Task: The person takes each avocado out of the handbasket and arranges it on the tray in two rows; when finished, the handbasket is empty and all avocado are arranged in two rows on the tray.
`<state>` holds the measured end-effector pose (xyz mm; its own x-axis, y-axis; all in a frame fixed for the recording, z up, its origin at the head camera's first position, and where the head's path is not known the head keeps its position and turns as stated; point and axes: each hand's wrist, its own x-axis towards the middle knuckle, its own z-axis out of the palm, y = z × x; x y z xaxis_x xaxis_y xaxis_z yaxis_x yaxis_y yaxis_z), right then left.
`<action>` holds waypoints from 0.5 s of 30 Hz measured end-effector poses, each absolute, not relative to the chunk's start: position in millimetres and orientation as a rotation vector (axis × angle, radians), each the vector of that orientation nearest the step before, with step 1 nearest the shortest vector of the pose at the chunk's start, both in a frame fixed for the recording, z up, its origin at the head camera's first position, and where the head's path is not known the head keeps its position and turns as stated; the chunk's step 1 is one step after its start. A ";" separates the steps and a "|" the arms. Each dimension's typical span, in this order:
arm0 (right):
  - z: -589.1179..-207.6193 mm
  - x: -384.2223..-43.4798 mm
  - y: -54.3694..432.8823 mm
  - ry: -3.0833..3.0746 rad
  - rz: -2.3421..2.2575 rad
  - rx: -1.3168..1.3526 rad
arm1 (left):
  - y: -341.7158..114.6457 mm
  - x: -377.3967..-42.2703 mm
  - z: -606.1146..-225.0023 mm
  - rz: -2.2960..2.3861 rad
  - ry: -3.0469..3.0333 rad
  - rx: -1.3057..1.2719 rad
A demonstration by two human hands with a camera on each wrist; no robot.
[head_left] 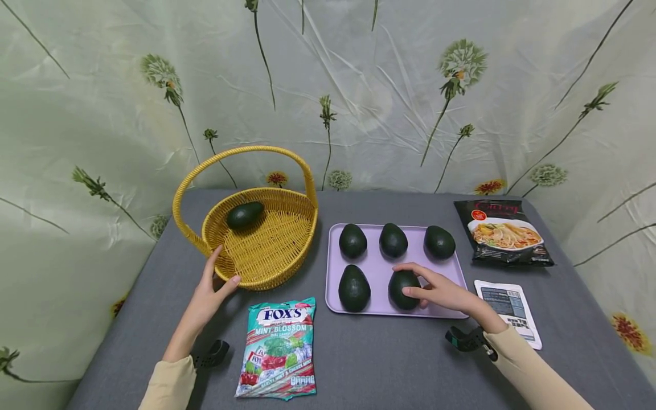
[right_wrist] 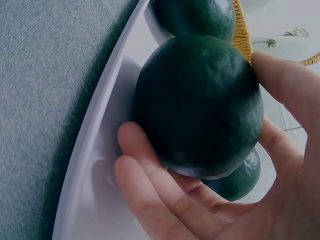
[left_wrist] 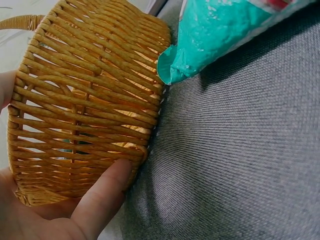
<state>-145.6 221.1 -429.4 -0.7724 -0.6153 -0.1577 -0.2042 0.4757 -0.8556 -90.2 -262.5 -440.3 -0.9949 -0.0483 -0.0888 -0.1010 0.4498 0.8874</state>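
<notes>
- While the right hand (head_left: 435, 291) grips an avocado (head_left: 401, 287) in the front row of the lilac tray (head_left: 378, 272), the left hand (head_left: 206, 299) holds the wicker basket (head_left: 269, 245).
- Legible: "FOX'S MINT BLOSSOM" candy bag (head_left: 279, 350); "Curry" noodle packet (head_left: 504, 234) (lettering dim).
- Avocados: six; five in tray, one in basket.

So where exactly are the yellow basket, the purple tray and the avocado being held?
Yellow basket (head_left: 269, 245): head view, on the bare woven floor inside.
Purple tray (head_left: 379, 272): head view, on a bare patch near its middle.
Held avocado (right_wrist: 197, 107): right wrist view, mid-skin.
</notes>
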 end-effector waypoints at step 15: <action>-433.5 -147.7 219.8 2.240 -1.298 -0.699 | -262.6 -91.0 -440.3 1.626 2.625 -0.122</action>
<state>-147.7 219.8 -433.5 -0.7672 -0.6278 -0.1312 -0.1981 0.4266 -0.8825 -91.0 -262.6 -440.3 -0.9956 -0.0400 -0.0852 -0.0941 0.4432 0.8915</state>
